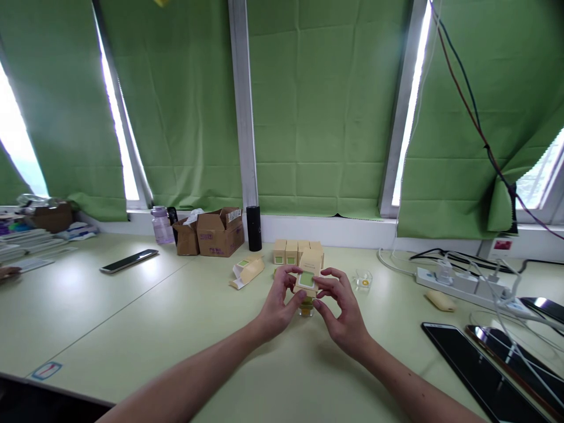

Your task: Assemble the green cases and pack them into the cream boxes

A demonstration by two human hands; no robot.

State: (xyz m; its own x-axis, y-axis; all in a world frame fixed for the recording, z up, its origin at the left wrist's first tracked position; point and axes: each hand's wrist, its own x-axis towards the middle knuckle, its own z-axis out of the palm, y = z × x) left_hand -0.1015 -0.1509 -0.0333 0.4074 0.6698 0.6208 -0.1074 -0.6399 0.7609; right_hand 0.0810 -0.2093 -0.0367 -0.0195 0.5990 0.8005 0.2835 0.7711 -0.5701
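My left hand [278, 302] is closed on the left side of a small tan cardboard box [311, 259], which has a pale green square on its front. My right hand [342, 314] grips the same box from the right, fingertips on its edge and thumb lower down. Just beneath the box, between my thumbs, a small clear container [305, 311] with something yellow-green shows; how far it sits inside the box I cannot tell. Behind my hands stands a row of similar small boxes [291, 249]. An opened, tilted box [250, 271] lies to the left.
A small clear cup [363, 279] with a yellow centre stands to the right. Further right are a power strip [462, 285] with cables and a dark tablet [462, 364]. Brown cartons [220, 235], a black cylinder [254, 228] and a phone [129, 261] are left. Another person's hand [9, 272] shows at far left.
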